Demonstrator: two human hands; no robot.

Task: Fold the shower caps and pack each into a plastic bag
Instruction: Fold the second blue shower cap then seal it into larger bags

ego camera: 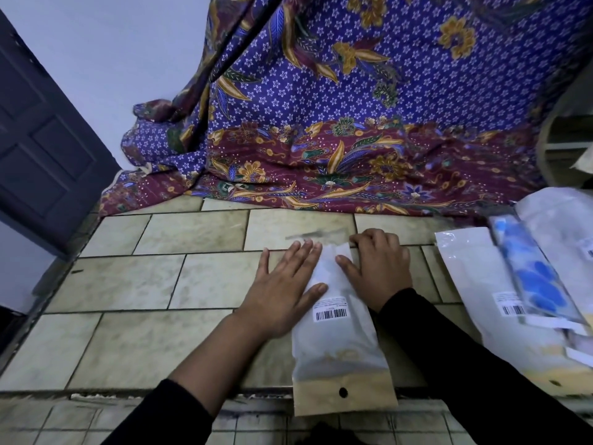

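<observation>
A long frosted plastic bag (pixel 337 345) with a barcode label and a hang-hole end lies lengthwise on the tiled counter (pixel 144 284), its near end over the counter's front edge. My left hand (pixel 285 290) lies flat with straight fingers on the bag's left side near its far end. My right hand (pixel 378 268) rests on the bag's right side, fingers curled over the far right corner, thumb on the plastic. What is inside the bag is hard to make out through the frosting.
To the right lies a pile of other plastic bags (pixel 481 284), one showing a blue patterned shower cap (pixel 536 277). A purple and maroon batik cloth (pixel 353 123) hangs behind and drapes onto the counter. A dark door (pixel 41 149) stands at the left.
</observation>
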